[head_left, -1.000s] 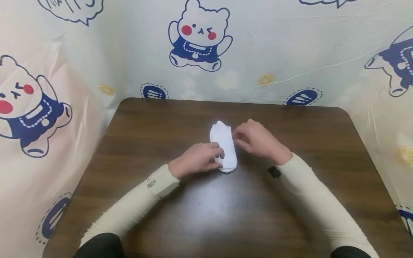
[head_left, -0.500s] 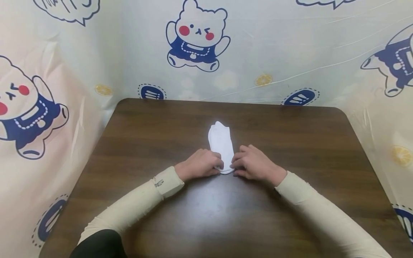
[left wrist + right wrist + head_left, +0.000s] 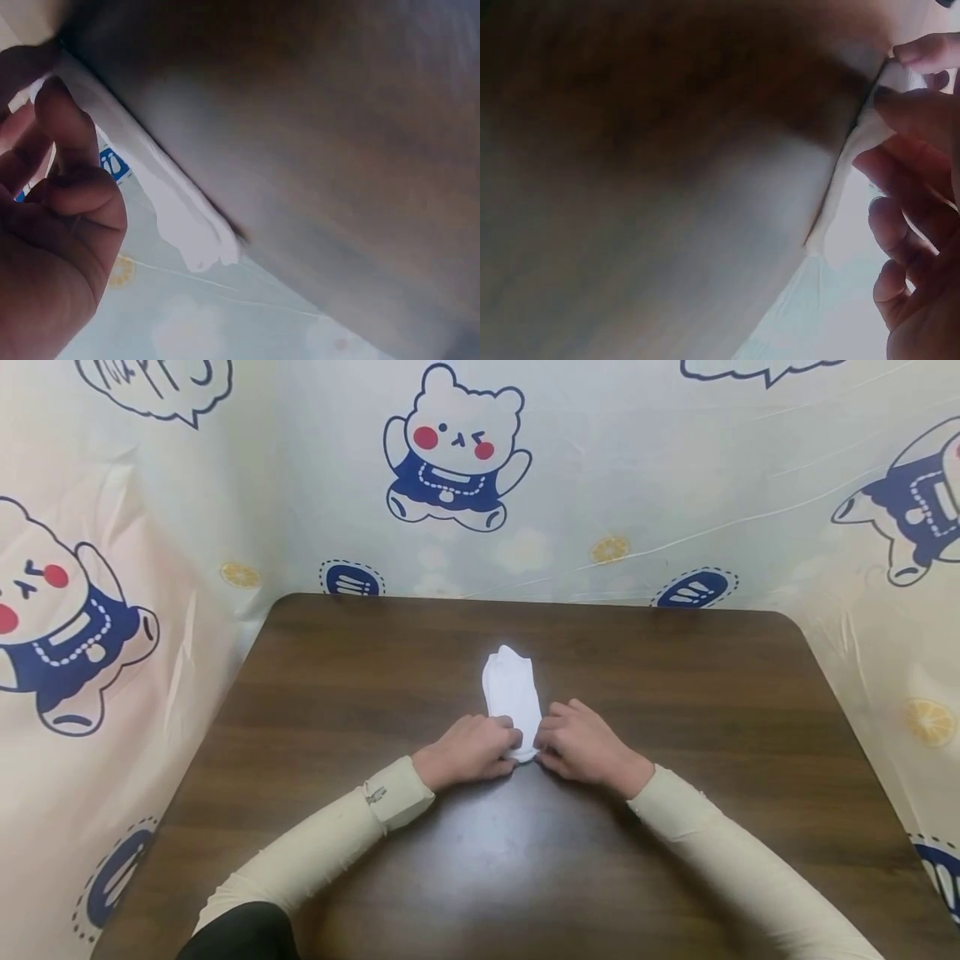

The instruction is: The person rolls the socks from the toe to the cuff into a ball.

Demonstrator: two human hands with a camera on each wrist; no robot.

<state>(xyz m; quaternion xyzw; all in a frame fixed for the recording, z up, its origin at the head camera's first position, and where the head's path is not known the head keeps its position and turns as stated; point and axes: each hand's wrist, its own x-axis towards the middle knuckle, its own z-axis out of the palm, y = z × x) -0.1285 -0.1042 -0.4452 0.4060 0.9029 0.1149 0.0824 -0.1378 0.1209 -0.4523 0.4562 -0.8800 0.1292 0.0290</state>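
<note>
Your sleeves come in from 7 and 5 o'clock, cream cloth over both forearms, and converge just short of the middle of the table. Your left hand lies knuckles up with its fingers curled in toward 3 o'clock, pinching the near left corner of the sock. Your right hand mirrors it from the other side, fingers bent toward 9 o'clock and gripping the near right corner. The two sets of fingertips nearly meet over the sock's near end, and both hands rest low on the wood.

In the left wrist view, the left hand shows its fingers bent over the sock's white edge, which lies flat on the table. The right wrist view is blurred, but the right hand shows its thumb and fingers closed on the thin white edge of the sock.

The sock lies at the table's centre, running from your hands out toward 12 o'clock. It is white, flat and narrow. Its far end is rounded and slightly lumpy, and its near end is hidden under your fingers.

Beyond the table, from 9 round to 3 o'clock, hangs a sheet printed with cartoon bears.
</note>
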